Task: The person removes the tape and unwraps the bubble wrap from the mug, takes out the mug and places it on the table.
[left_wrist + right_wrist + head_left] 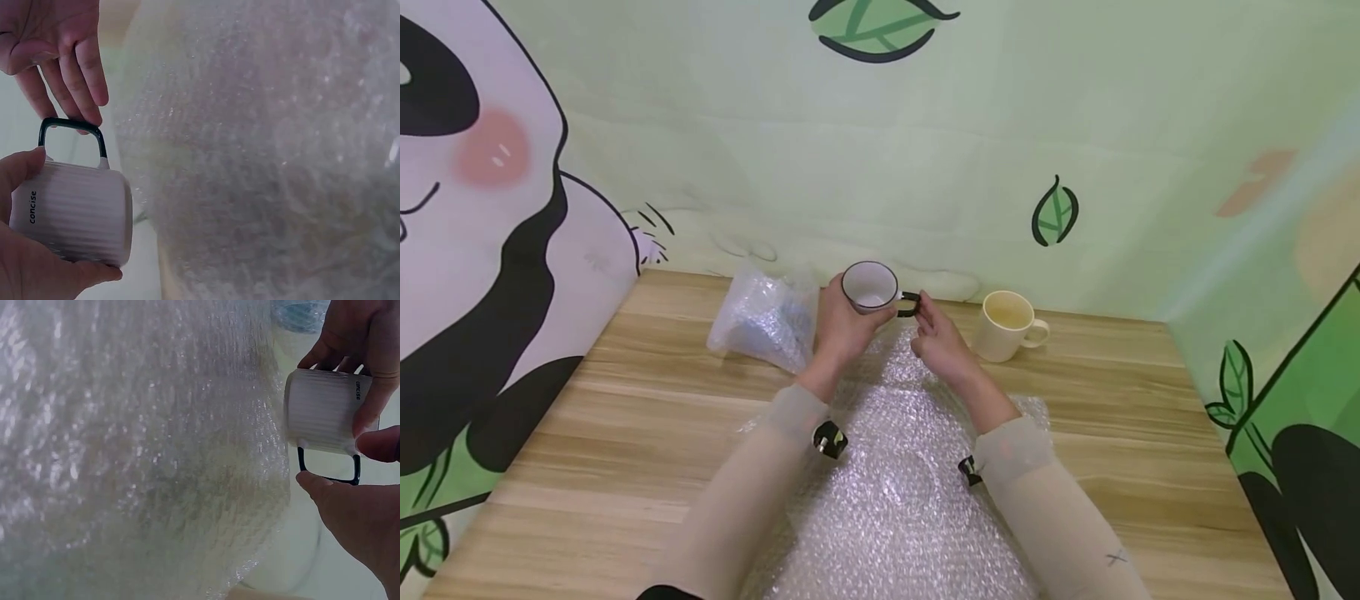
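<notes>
A white ribbed mug (pixel 871 287) with a dark rim and a dark handle (pixel 909 304) is held up over the far part of the table. My left hand (pixel 842 329) grips its body, thumb and fingers on opposite sides; "concise" is printed on the mug (pixel 75 212) in the left wrist view. Extended fingers of my right hand (pixel 946 346) touch the outside of the handle, and in the right wrist view one fingertip (pixel 309 479) rests at its corner. Beneath both arms a sheet of bubble wrap (pixel 910 483) spreads over the wooden table.
To the right of the hands stands a cream mug (pixel 996 340), its handle facing right. At the left, a bubble-wrapped bundle (pixel 763 321) with something bluish inside lies near the back edge. A printed green wall sheet (pixel 737 150) rises behind the table (pixel 625 400).
</notes>
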The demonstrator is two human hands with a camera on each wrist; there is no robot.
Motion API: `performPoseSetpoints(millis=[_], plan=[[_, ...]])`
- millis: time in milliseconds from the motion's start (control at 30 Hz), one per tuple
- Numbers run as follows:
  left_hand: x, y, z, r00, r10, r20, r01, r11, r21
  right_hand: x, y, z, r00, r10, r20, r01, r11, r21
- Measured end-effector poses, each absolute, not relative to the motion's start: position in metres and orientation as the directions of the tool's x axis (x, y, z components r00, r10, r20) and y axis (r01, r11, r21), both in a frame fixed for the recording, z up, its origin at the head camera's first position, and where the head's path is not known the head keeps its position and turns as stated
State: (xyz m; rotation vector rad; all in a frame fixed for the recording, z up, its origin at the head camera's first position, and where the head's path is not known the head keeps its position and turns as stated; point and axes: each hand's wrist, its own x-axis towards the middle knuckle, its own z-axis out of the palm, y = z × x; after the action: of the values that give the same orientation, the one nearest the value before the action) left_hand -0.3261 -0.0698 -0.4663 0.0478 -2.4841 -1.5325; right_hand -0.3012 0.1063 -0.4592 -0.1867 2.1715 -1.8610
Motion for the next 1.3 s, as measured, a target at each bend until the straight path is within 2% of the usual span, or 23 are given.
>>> performPoseSetpoints(millis=[400,700,1300], plan=[[-0.328,-0.062,-0.481,-0.983,-0.091,0.157,0.110,0.388,0.915,-0.301,0.111,-0.470,-0.952,-0.275,-0.132,0.083,0.183,-0.980],[-0.328,-0.051,-0.488,-0.990,-0.095,0.107,0.070,0.328,0.942,-0.296,0.119,-0.470,-0.961,-0.241,-0.136,0.080,0.226,-0.971],[-0.328,-0.028,-0.494,-0.995,-0.056,0.082,0.057,0.360,0.931,-0.289,0.134,-0.472,-0.978,-0.103,-0.180,0.146,0.277,-0.950]])
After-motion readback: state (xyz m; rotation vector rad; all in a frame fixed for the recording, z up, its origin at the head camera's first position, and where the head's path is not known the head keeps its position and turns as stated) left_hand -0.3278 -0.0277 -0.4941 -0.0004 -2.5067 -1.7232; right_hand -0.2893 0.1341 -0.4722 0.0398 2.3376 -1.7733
